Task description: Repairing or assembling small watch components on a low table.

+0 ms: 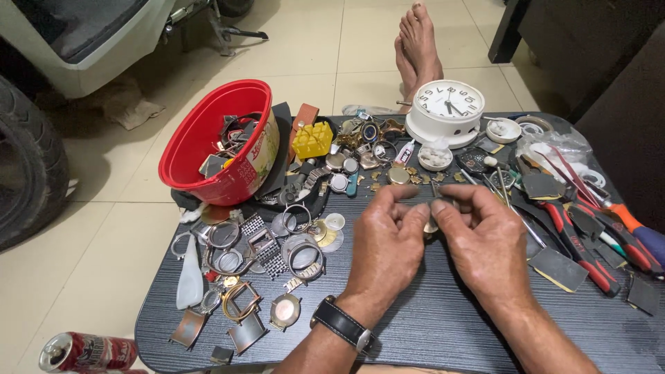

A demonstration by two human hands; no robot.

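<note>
Left hand [388,242] and right hand [485,239] meet above dark bench [443,325], both grips pinched on small metal part [431,223] (kind unclear); white clock [447,111] beyond.

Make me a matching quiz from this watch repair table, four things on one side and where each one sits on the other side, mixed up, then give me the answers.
Things:
1. red bowl
2. white clock
3. pliers
4. drink can

Places:
A. on the floor, by the table's near left corner
B. far side of the table, in front of the bare feet
C. right side of the table, red handles pointing toward the near edge
D. far left corner of the table, tipped, full of watch parts

Pairs: 1-D, 2-B, 3-C, 4-A
</note>
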